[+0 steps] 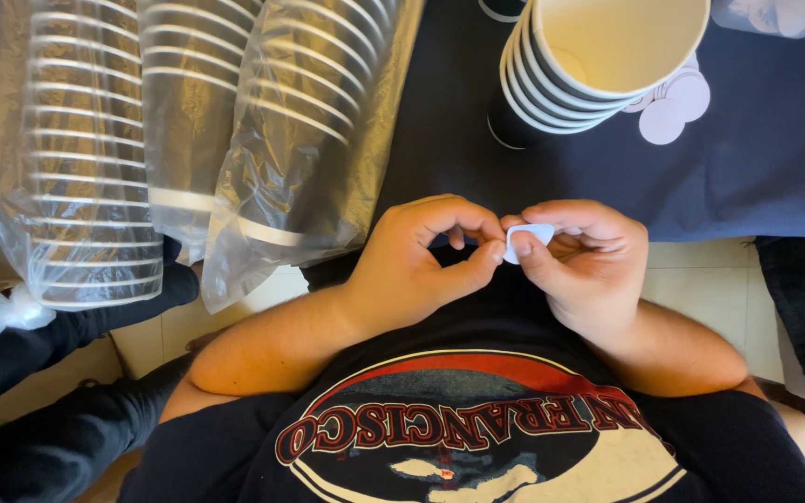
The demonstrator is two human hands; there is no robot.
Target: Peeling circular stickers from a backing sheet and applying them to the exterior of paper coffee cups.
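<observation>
Both hands meet close in front of the chest, pinched on one small white round paper sticker (525, 240). Left hand (421, 261) fingers curled tight, thumb tip pressing the sticker's left edge. Right hand (581, 256) grips it between thumb and forefinger, thumb across its face; right has more of it. Sticker sits exactly between the two hands, face roughly toward the camera, edge slightly bent.

Beyond the right hand: stack of nested paper cups (598, 65), dark outside, cream inside, white rolled rims, lying tipped toward the person. Just right of it, loose pale round stickers (673, 107) on the table (775, 158), dark blue cloth. Beyond and left of the left hand: crinkly clear plastic sleeves of stacked cups (188, 130).
</observation>
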